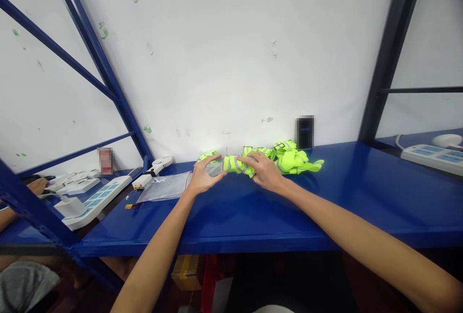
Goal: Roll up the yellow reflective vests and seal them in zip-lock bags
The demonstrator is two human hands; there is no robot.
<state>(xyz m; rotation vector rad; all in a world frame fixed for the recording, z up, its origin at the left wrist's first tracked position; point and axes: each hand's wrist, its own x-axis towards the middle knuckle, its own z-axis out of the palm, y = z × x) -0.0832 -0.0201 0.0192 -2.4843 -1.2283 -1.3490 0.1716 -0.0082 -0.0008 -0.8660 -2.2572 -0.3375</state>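
Note:
My right hand (265, 170) is closed over a rolled bundle of neon yellow reflective strap (231, 164) with grey stripes. Facing it, my left hand (202, 176) curves its thumb and fingers around a clear plastic bag (214, 168). The near end of the roll meets this bag between my hands; how far inside it sits, I cannot tell. More neon yellow straps (294, 161) lie in a loose heap just beyond and right of my right hand. Some yellow material also shows behind my left fingers.
Left of my hands lie a flat clear zip bag (164, 187), a white handheld fan (162, 162) and a small wired battery (133, 205). A dark upright object (305, 132) stands by the wall. Power strips (97, 202) flank the blue table (253, 226). Another person's hand (38, 186) shows far left.

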